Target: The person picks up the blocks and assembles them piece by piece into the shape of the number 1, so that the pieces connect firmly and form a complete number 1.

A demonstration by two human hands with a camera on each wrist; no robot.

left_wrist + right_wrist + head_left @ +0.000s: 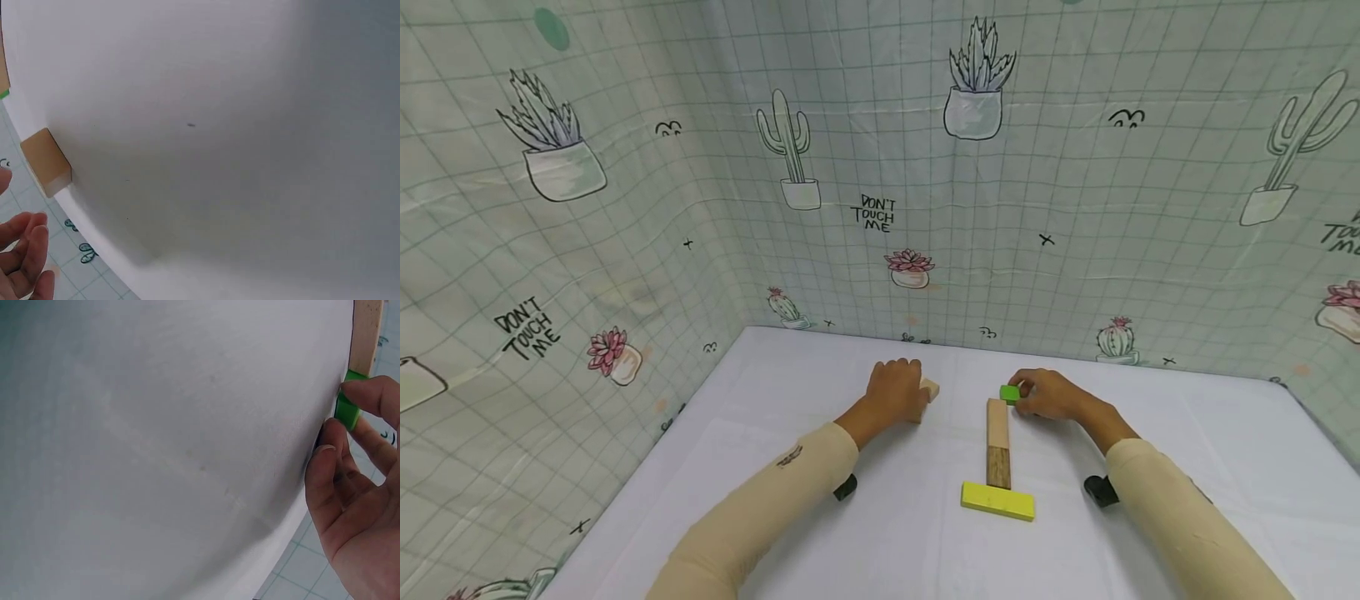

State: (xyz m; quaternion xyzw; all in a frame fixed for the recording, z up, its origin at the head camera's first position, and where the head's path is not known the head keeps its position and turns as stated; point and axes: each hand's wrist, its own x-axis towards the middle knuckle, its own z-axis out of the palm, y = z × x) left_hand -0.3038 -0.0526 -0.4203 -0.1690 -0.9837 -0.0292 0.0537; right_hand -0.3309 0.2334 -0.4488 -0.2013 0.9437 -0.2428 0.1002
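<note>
My left hand (895, 390) hovers by a light wooden block (930, 388), partly hidden behind its fingers. In the left wrist view its loosely bent fingers (28, 250) are apart from a wooden block (47, 161). My right hand (1051, 394) pinches a small green block (1009, 394) between thumb and finger, seen closer in the right wrist view as the green block (347, 411). Just beside it stretches a light wooden block (997, 423), end to end with a darker brown block (998, 467). Across the near end lies a yellow block (997, 501).
A white cloth (887, 533) covers the table. Behind and to the left hangs a grid-patterned curtain (1037, 183) printed with cacti. Dark wrist cameras (1101, 492) sit beneath both beige sleeves (775, 492).
</note>
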